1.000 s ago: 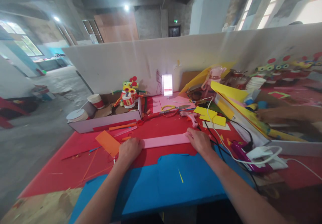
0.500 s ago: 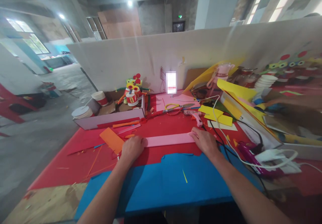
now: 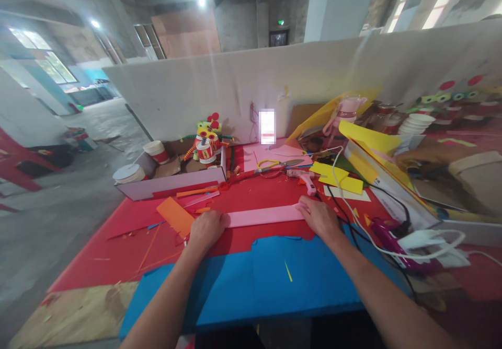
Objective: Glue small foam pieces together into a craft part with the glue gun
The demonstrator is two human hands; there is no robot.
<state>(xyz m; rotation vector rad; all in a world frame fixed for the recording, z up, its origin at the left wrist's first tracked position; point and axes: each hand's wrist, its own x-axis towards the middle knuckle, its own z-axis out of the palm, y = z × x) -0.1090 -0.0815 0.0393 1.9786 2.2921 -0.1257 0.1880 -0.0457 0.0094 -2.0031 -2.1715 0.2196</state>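
Note:
A long strip of pink paper (image 3: 264, 216) lies across the red table covering, stretched between both hands. My left hand (image 3: 207, 230) is closed on its left end, fingers curled and partly hidden. At the right end, my right hand (image 3: 318, 217) grips the strip between thumb and fingers. Just beyond my right hand lies a pink glue gun (image 3: 306, 181). An orange paper piece (image 3: 175, 217) is beside my left hand. Blue sheets (image 3: 235, 286) cover the near edge of the table, below my forearms.
Yellow-handled scissors (image 3: 270, 165) lie farther back. A shallow box (image 3: 172, 183) at left holds paper-cup figures (image 3: 206, 148). Yellow paper pieces (image 3: 339, 179), white cables (image 3: 353, 218) and a purple power strip (image 3: 408, 255) crowd the right. Another person's arm (image 3: 427, 153) reaches in at right.
Both hands and the pink paper strip have stayed nearly still. Another person's arm at the right has moved leftward, over the box there.

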